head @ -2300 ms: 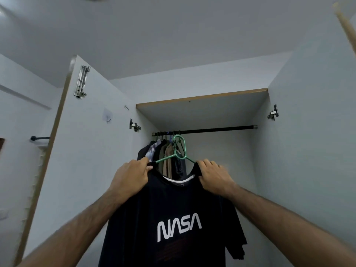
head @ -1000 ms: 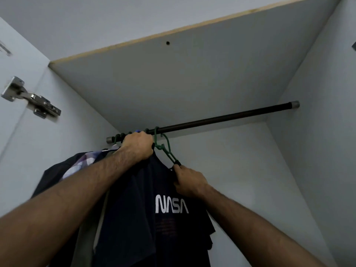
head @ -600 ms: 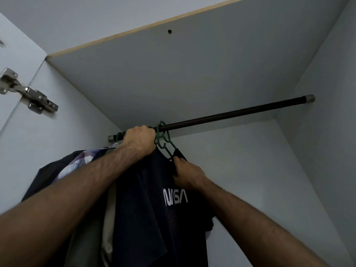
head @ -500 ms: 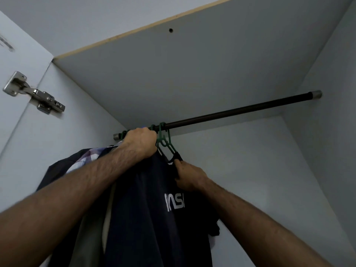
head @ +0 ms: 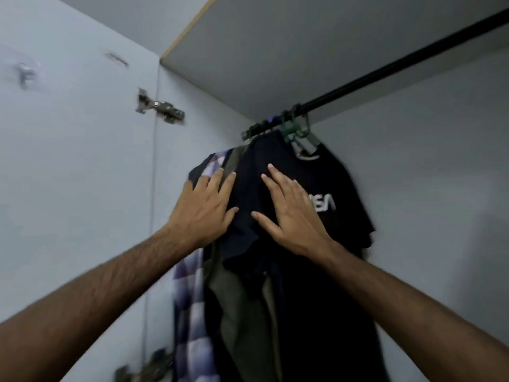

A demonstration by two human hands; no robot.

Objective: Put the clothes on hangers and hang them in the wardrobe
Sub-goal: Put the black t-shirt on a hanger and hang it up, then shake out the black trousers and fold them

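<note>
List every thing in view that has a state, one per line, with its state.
NASA T-shirt: on the green hanger, hanging.
Green hanger: hooked over the rail.
Rail: clothes bunched at its left end.
Checked shirt: hanging at the far left.
Olive garment: hanging beside it.
Left hand: fingers straight, on the clothes.
Right hand: flat on the T-shirt.
Wardrobe door: open.

Dark NASA t-shirt (head: 325, 188), green hanger (head: 298, 130), on rail (head: 385, 70)

The T-shirt (head: 278, 172) is dark navy with white letters on the chest and a white line at the collar, its hanger (head: 298, 130) is green, the rail (head: 399, 68) is black, beside it hang an olive garment (head: 239, 307) and a checked shirt (head: 190, 304) in purple, blue and white.
</note>
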